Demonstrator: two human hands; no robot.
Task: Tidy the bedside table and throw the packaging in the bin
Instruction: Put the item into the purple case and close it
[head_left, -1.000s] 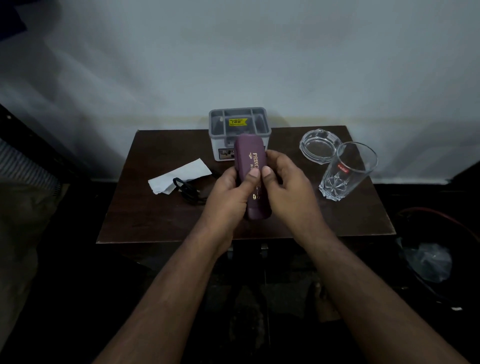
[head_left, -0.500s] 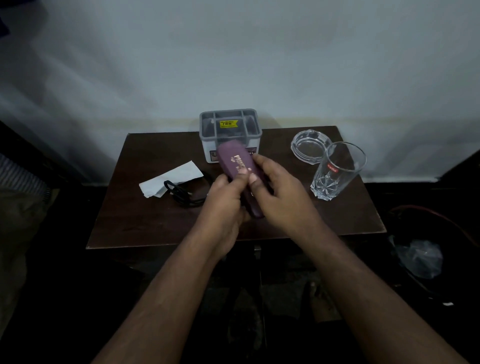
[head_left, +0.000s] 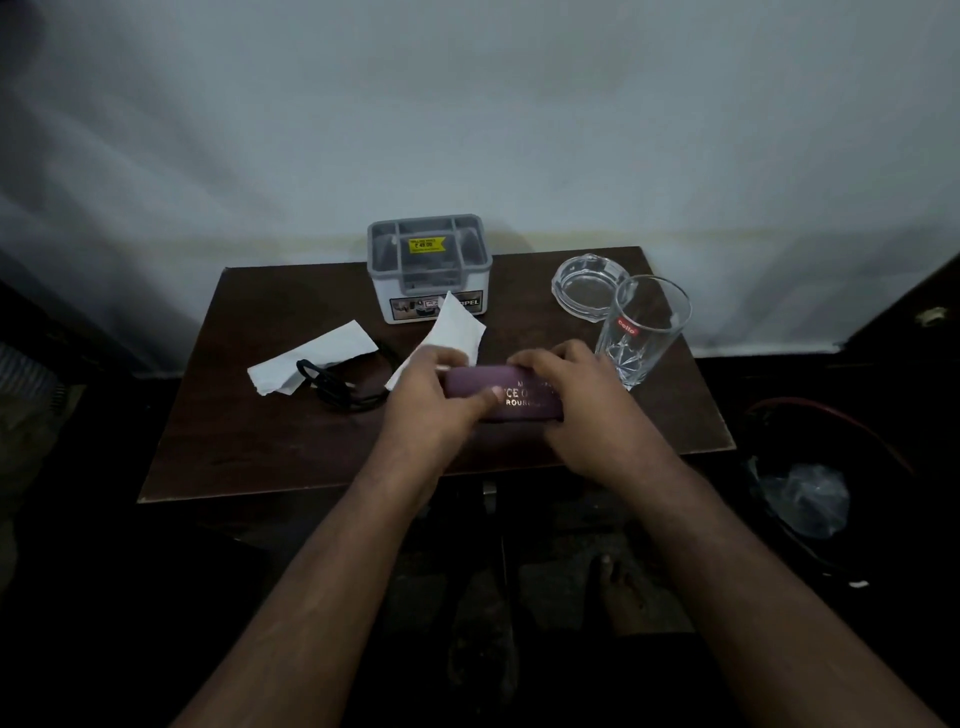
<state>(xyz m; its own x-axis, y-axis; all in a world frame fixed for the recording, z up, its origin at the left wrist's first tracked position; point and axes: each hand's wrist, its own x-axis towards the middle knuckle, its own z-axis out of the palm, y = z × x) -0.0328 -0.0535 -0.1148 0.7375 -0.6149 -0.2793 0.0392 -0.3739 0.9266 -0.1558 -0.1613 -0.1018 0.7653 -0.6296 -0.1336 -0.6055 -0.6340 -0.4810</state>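
A purple box (head_left: 511, 395) with gold lettering lies crosswise above the dark wooden bedside table (head_left: 249, 441), held between both hands. My left hand (head_left: 431, 400) grips its left end, thumb on the front face. My right hand (head_left: 576, 400) grips its right end, fingers curled over the top. A white paper (head_left: 454, 330) sticks up behind my left hand. Another white paper scrap (head_left: 317, 353) lies at the left with a black cable (head_left: 337, 387) on it. The bin (head_left: 831, 467), with a clear bag (head_left: 805, 499) inside, stands on the floor at the right.
A grey compartment organiser (head_left: 428, 267) stands at the table's back edge. A glass ashtray (head_left: 587, 283) and a tall clear tumbler (head_left: 644, 330) sit at the back right, close to my right hand. A white wall rises behind the table.
The purple box has turned from upright and slanted to lying crosswise between both hands. A white paper now shows behind my left hand.
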